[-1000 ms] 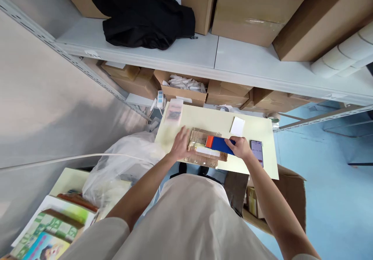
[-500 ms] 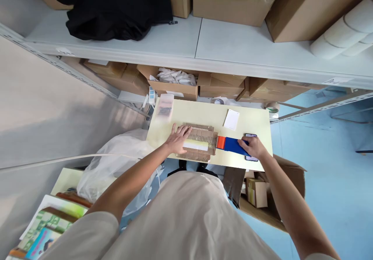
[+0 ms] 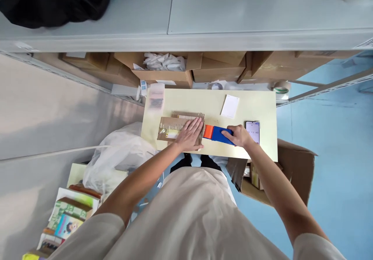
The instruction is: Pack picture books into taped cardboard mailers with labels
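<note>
My left hand (image 3: 190, 135) lies flat with fingers stretched out, pressing on a flat brown cardboard package (image 3: 164, 124) at the front of the pale yellow table (image 3: 201, 98). Clear tape and a yellow-white label show on the package, and its right part is covered by my hand. Wrapped in my right hand (image 3: 239, 135) is a flat blue hand tool (image 3: 219, 134) with an orange end; its exact kind I cannot tell. The orange end points left and meets or nearly meets the package's right edge. Just right of my right hand lies a phone (image 3: 253, 131), its screen lit.
A white card (image 3: 230, 106) and a clear plastic packet (image 3: 156, 96) lie on the table. Behind are shelf boxes (image 3: 218, 71) and tape rolls (image 3: 281, 87). An open carton (image 3: 297, 174) stands at right, a plastic bag (image 3: 116, 151) at left. The shelf edge (image 3: 186, 44) crosses above.
My left hand has shifted right across the package, from its left part to its right end. The blue tool and my right hand have moved left, uncovering the phone. The view has shifted too.
</note>
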The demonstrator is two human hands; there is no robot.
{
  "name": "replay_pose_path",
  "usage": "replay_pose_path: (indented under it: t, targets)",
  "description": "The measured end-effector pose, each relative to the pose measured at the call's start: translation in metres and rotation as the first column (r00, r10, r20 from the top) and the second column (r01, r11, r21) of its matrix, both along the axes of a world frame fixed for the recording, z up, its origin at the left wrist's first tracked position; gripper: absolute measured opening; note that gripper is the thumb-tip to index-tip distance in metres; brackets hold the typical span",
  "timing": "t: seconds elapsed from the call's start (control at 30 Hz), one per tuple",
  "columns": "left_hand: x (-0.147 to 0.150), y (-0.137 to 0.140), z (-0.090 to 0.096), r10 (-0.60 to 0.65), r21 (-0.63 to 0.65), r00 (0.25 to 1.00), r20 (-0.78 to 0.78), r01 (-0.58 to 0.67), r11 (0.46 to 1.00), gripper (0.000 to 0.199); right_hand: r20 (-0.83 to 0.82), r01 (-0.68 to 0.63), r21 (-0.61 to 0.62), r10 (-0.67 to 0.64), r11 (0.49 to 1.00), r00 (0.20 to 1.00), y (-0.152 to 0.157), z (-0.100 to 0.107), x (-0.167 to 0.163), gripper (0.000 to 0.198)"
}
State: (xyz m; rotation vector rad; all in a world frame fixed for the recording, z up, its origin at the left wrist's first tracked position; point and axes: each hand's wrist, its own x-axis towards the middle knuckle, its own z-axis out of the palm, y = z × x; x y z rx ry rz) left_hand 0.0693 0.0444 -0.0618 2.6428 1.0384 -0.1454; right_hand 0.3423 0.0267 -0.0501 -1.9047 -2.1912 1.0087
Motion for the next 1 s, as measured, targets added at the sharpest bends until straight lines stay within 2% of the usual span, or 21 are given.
replay_pose_path:
  t: [0.1, 0.17, 0.23, 0.3, 0.4, 0.5, 0.57, 0.67, 0.73, 0.8, 0.87, 0.9, 0.93, 1.0]
  targets:
    - [-0.001, 0.0, 0.0, 0.007, -0.015, 1.0, 0.007, -0.007, 1.0, 0.101, 0.071, -0.023, -0.05, 0.027, 0.998, 0.997, -0.007, 0.001, 0.028, 0.054]
    - [0.0, 0.0, 0.001, 0.014, -0.029, 1.0, 0.013, -0.013, 0.999, 0.097, 0.186, -0.028, -0.09, 0.044, 0.996, 0.982, -0.006, 0.009, 0.031, 0.054]
    - [0.002, -0.002, 0.002, 0.015, -0.04, 1.0, 0.022, -0.014, 0.999, 0.089, 0.318, -0.027, -0.126, 0.066, 0.992, 0.946, -0.001, 0.02, 0.014, 0.054]
    - [0.005, -0.004, 0.004, 0.025, -0.048, 0.999, 0.026, -0.024, 0.999, 0.075, 0.418, -0.029, -0.138, 0.085, 0.99, 0.904, 0.005, 0.029, -0.019, 0.052]
    - [0.01, -0.008, 0.005, 0.068, -0.049, 0.997, 0.021, -0.067, 0.997, 0.056, 0.452, -0.061, -0.142, 0.119, 0.988, 0.884, 0.01, 0.035, -0.064, 0.042]
    - [0.014, -0.01, 0.005, 0.116, -0.063, 0.992, 0.047, -0.112, 0.992, 0.051, 0.452, -0.074, -0.198, 0.159, 0.977, 0.878, 0.004, 0.032, -0.076, 0.035]
    - [0.013, -0.009, 0.005, 0.134, -0.108, 0.987, 0.092, -0.124, 0.986, 0.065, 0.463, -0.001, -0.151, 0.071, 0.989, 0.883, -0.004, 0.028, -0.071, 0.044]
    - [0.005, -0.004, 0.007, 0.179, -0.208, 0.963, 0.2, -0.137, 0.968, 0.087, 0.444, 0.181, -0.015, -0.155, 0.983, 0.883, -0.018, 0.017, -0.059, 0.053]
    - [-0.006, -0.001, 0.009, 0.227, -0.238, 0.928, 0.296, -0.158, 0.958, 0.08, 0.405, 0.277, 0.023, -0.262, 0.961, 0.876, -0.028, 0.005, -0.057, 0.045]
    - [-0.025, -0.001, 0.01, 0.299, -0.2, 0.882, 0.366, -0.239, 0.95, 0.065, 0.358, 0.324, 0.054, -0.321, 0.944, 0.876, -0.039, -0.011, -0.058, 0.034]
    - [-0.049, -0.004, 0.009, 0.419, -0.131, 0.82, 0.391, -0.4, 0.907, 0.059, 0.326, 0.336, 0.088, -0.346, 0.938, 0.88, -0.051, -0.028, -0.063, 0.03]
    - [-0.063, -0.006, 0.007, 0.495, -0.111, 0.773, 0.396, -0.495, 0.862, 0.061, 0.32, 0.344, 0.097, -0.357, 0.934, 0.877, -0.056, -0.036, -0.066, 0.03]
    - [-0.076, -0.008, 0.003, 0.58, -0.116, 0.707, 0.405, -0.589, 0.8, 0.063, 0.322, 0.363, 0.1, -0.375, 0.926, 0.869, -0.061, -0.043, -0.069, 0.03]
    - [-0.1, -0.014, -0.006, 0.734, -0.221, 0.53, 0.425, -0.726, 0.652, 0.068, 0.336, 0.412, 0.097, -0.42, 0.906, 0.843, -0.068, -0.055, -0.076, 0.031]
